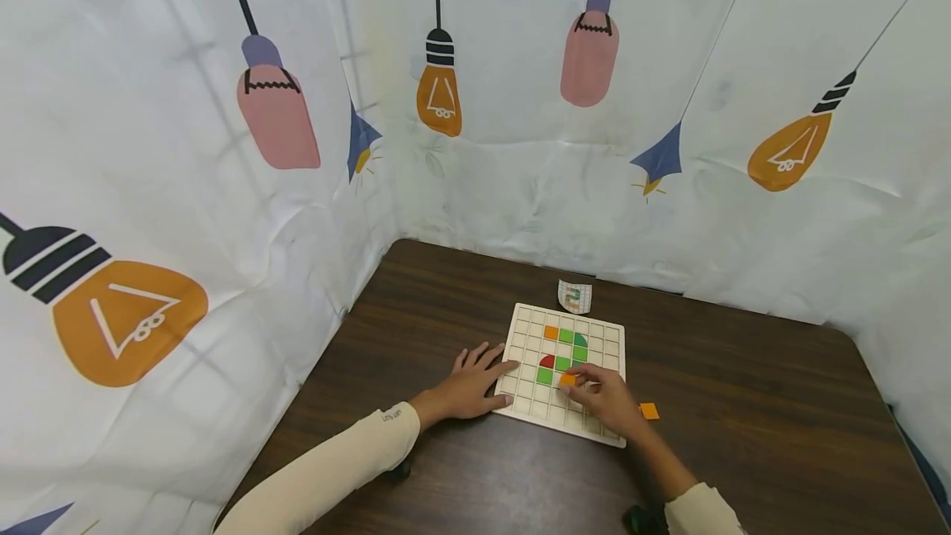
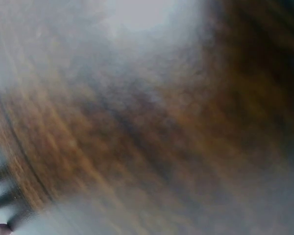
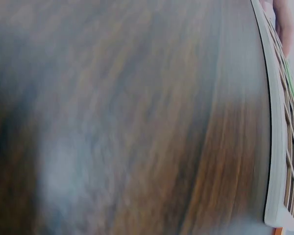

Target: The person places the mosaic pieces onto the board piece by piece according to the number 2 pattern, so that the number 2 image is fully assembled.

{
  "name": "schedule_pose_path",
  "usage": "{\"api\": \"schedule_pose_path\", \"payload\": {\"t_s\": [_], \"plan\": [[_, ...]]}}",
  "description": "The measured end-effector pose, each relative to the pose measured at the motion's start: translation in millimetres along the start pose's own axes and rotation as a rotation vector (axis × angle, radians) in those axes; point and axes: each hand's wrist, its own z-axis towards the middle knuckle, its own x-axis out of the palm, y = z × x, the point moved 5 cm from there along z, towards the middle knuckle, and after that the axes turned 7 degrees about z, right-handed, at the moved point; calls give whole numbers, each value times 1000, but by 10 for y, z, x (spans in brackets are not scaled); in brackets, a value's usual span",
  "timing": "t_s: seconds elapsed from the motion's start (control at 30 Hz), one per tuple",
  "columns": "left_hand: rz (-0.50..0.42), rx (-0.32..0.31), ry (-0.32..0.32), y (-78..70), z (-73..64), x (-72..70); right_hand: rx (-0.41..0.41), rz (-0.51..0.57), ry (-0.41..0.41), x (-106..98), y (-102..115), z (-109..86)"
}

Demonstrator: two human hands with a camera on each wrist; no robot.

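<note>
A pale wooden grid board (image 1: 531, 403) lies on the dark table, with green, orange and red tiles set in its cells. My right hand (image 1: 611, 401) pinches an orange square tile (image 1: 568, 380) over the lower middle of the board, beside a green square tile (image 1: 545, 376). A red quarter-round tile (image 1: 547, 361) sits just above that green one. Fingers spread, my left hand (image 1: 466, 386) rests at the board's left edge. In the right wrist view the board's rim (image 3: 274, 147) runs down the right side.
Another orange tile (image 1: 650, 411) lies on the table right of the board. Behind the board is a small printed card (image 1: 574, 296) with a grid pattern. A white printed curtain (image 1: 505, 188) hangs along the table's far and left sides.
</note>
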Motion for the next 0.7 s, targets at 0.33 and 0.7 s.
{"api": "schedule_pose_path", "payload": {"t_s": [0.33, 0.7], "plan": [[-12, 15, -10, 6, -12, -14, 42, 57, 44, 186, -48, -12], [10, 15, -14, 16, 4, 8, -9, 53, 9, 315, -18, -7]]}}
